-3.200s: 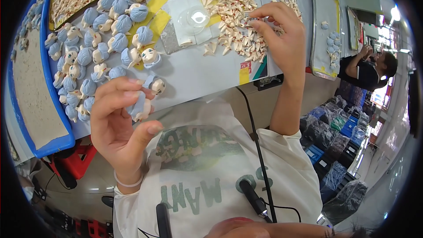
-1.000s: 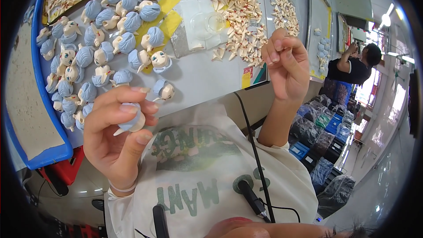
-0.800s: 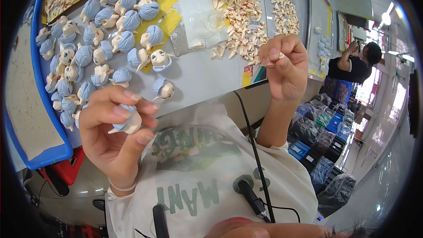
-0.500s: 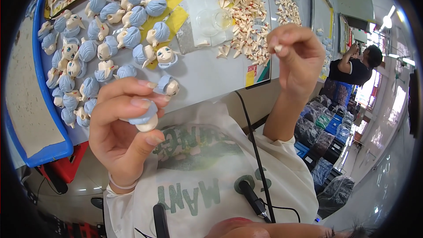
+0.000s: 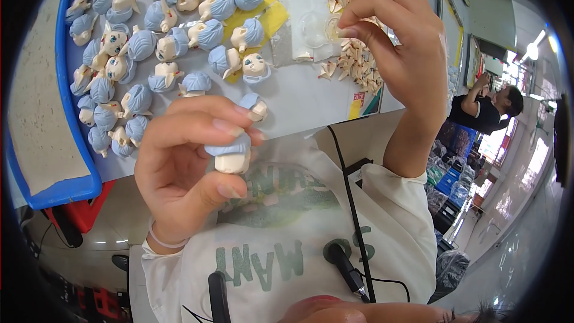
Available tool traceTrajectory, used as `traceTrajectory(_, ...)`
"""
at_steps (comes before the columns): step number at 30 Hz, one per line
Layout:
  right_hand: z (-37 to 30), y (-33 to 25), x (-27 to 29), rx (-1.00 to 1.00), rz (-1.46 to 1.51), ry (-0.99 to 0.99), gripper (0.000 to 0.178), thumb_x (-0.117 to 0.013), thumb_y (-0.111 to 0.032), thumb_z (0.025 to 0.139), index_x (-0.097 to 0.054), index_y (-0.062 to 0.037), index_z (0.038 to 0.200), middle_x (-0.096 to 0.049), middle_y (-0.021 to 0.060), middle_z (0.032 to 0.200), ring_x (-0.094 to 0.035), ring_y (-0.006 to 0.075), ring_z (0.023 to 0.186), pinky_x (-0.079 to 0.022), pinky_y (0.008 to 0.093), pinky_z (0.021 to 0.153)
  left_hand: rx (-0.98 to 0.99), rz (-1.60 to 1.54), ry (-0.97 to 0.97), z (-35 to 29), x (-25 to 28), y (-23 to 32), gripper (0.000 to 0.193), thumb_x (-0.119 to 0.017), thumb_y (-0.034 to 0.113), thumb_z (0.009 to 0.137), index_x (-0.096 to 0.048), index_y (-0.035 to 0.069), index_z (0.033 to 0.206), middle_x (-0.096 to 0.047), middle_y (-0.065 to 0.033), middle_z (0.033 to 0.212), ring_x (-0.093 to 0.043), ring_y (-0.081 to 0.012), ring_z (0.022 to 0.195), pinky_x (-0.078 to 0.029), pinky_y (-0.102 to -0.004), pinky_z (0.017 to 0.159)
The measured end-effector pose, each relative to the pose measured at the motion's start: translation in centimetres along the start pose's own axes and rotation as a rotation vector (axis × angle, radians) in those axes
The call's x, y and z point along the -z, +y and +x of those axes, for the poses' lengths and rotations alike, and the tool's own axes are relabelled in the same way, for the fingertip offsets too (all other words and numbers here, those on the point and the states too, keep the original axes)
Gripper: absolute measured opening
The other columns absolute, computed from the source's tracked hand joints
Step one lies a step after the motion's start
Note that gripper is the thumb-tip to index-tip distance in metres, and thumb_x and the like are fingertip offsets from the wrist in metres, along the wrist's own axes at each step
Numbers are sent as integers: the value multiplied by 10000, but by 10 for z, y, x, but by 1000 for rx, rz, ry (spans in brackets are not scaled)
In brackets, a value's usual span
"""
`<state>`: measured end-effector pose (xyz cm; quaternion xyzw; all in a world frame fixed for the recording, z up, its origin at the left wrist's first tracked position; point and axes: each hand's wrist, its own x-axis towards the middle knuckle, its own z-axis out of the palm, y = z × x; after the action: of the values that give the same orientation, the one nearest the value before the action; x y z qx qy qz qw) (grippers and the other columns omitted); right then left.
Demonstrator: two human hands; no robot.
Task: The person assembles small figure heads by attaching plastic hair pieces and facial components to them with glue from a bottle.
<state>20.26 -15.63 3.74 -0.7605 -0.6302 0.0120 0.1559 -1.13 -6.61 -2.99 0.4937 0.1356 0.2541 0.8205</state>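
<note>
My left hand (image 5: 191,161) grips a small doll head (image 5: 231,158) with blue sculpted hair and a cream underside, between thumb and fingers above my lap. My right hand (image 5: 397,39) is raised over the table with thumb and forefinger pinched beside a clear round dish (image 5: 332,27). What sits between those fingertips is too small to make out. Under and behind this hand lies a pile of small cream pointed pieces with red tips (image 5: 359,69). Another blue-haired head (image 5: 254,106) lies on the table just beyond my left fingertips.
Several rows of blue-haired doll heads (image 5: 141,45) cover the table's left side. A blue-rimmed tray (image 5: 89,188) stands at the far left. Yellow tape strips (image 5: 275,19) lie mid-table. A black cable (image 5: 342,155) hangs before me. Another person (image 5: 487,104) is at the right.
My right hand has moved up and away from me, to beside the clear dish; the cream piece in its pinch no longer shows. My left hand has shifted right with the doll head, tilting it.
</note>
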Motion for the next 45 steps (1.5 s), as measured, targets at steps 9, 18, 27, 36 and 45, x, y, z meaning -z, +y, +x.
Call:
traceTrajectory(9, -22, -21, 5, -67, 397, 132, 139, -683, -17, 604, -586, -9, 703, -536, 80, 741, -516, 176, 683, -391, 261, 601, 59, -286, -96, 2, -8, -4, 391, -689, 76, 715, -492, -33, 1035, -497, -169, 1033, -532, -223, 935, -474, -339, 784)
traceTrajectory(18, -41, -56, -8, -169, 831, 103, 135, -717, -89, 624, -606, -45, 686, -527, 79, 740, -490, 139, 647, -355, 224, 563, -40, -175, -115, -4, -20, -9, 455, -737, 61, 651, -512, -46, 1031, -482, -148, 1049, -525, -192, 916, -443, -301, 847)
traceTrajectory(27, -54, -61, -16, -115, 742, 192, 163, -736, -69, 589, -593, -53, 664, -528, 38, 696, -459, 139, 626, -344, 244, 555, -192, 213, -55, -14, -26, -12, 452, -775, 81, 581, -589, -27, 978, -587, -130, 929, -544, -155, 809, -423, -241, 678)
traceTrajectory(36, -75, -47, -22, -264, 1236, 206, 378, -779, -82, 577, -543, -22, 866, -536, 75, 830, -506, 136, 748, -383, 244, 649, -245, 151, -92, -8, -36, -18, 407, -778, 125, 563, -604, 8, 912, -593, -113, 947, -530, -192, 779, -422, -290, 698)
traceTrajectory(45, -128, 10, 2, -420, 1129, 360, 353, -646, -120, 731, -476, 16, 1009, -567, 121, 922, -566, 166, 797, -453, 266, 704, -429, 1061, -173, -5, -39, 1, 340, -714, 204, 626, -629, 76, 929, -573, -78, 975, -504, -251, 878, -427, -318, 729)
